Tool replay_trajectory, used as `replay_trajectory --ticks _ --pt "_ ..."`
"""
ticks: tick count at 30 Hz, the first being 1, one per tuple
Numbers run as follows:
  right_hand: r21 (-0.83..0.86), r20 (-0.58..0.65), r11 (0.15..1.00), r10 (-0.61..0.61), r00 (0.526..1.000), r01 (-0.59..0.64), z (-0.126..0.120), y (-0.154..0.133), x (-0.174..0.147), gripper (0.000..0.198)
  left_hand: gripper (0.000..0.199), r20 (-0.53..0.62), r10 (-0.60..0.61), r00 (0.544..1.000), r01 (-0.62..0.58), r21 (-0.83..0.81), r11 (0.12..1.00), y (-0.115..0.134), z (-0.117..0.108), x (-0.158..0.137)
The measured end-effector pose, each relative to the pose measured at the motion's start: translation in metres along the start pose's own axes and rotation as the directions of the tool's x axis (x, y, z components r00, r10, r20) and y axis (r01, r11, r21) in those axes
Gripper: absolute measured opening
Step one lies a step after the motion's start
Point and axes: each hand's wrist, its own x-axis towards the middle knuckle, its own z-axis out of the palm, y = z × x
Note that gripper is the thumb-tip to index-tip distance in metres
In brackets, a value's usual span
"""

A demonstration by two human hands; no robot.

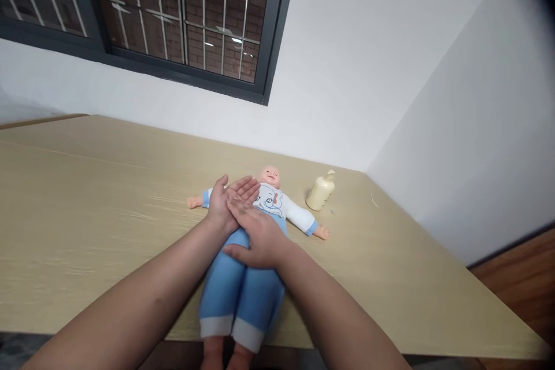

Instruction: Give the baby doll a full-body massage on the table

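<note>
A baby doll (243,289) in a blue and white outfit lies on its back, head toward the wall, legs reaching over the table's near edge. Above its belly, my left hand (225,208) is turned palm up with the fingers stretched out. My right hand (264,240) rests palm down across the left palm, its fingers extended and thumb apart. Both hands cover part of the doll's middle; whether they touch it I cannot tell. To the right of the doll's head stands a cream pump bottle (321,192).
The pale wooden table (108,214) meets white walls (368,58) at the back and right. A barred window (182,11) with a dark frame is in the back wall. A thin strand (374,201) lies right of the bottle. Brown wood panelling (520,277) shows at lower right.
</note>
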Motion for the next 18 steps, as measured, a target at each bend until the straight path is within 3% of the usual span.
replay_trajectory --ticks 6,11,15,18 --pt "-0.126 0.046 0.990 0.071 0.996 -0.064 -0.001 0.008 0.001 0.092 0.055 -0.004 -0.008 1.000 0.008 0.029 1.000 -0.004 0.006 -0.006" --pt "-0.206 -0.008 0.961 0.186 0.983 -0.183 0.003 0.009 0.001 0.079 0.051 0.003 -0.008 1.000 0.007 0.002 1.000 -0.003 0.002 -0.003" --pt "-0.158 -0.051 0.975 0.152 0.987 -0.158 0.001 0.008 -0.001 0.049 0.050 -0.025 0.039 0.999 -0.037 0.050 0.998 0.000 -0.005 0.005" --pt "-0.122 -0.135 0.972 0.183 0.974 -0.200 -0.007 0.016 -0.008 0.030 0.044 -0.054 0.198 0.979 -0.179 0.250 0.952 0.001 -0.014 0.015"
